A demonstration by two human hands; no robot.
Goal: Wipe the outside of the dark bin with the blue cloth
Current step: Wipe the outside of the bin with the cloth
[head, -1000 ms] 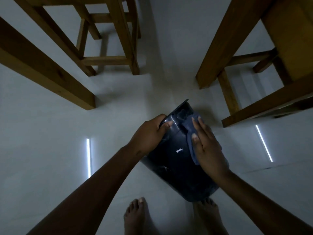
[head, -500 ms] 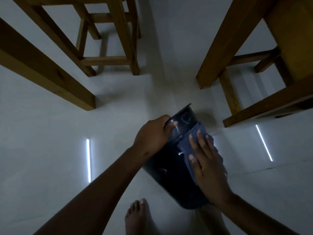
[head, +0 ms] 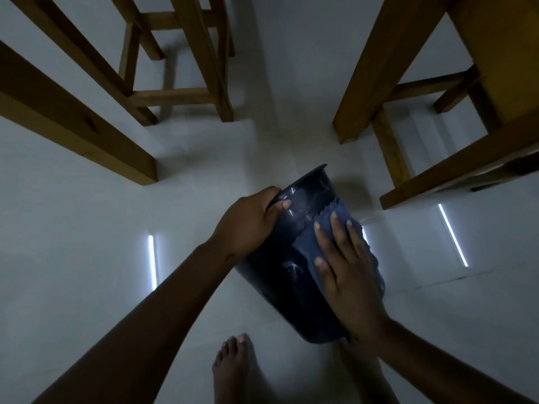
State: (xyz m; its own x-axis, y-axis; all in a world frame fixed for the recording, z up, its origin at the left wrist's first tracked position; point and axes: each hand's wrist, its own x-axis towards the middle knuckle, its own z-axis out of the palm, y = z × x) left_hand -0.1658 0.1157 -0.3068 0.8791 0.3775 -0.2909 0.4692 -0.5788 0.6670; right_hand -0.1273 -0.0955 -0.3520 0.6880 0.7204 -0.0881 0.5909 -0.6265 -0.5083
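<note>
The dark bin (head: 285, 275) is held tilted above the pale floor, its rim pointing away from me and its base near my feet. My left hand (head: 248, 220) grips the bin's rim on the left side, thumb over the edge. The blue cloth (head: 306, 243) lies spread on the bin's upper side wall. My right hand (head: 341, 263) presses flat on the cloth with fingers spread, covering most of it.
Wooden table legs (head: 367, 68) and a wooden chair frame (head: 180, 83) stand on the floor ahead, left and right of the bin. My bare left foot (head: 233, 368) is below the bin. Bright light strips (head: 151, 260) reflect on the floor.
My right hand slid the cloth down the bin's side toward me. The bin has tilted slightly, and my left hand keeps its grip on the rim.
</note>
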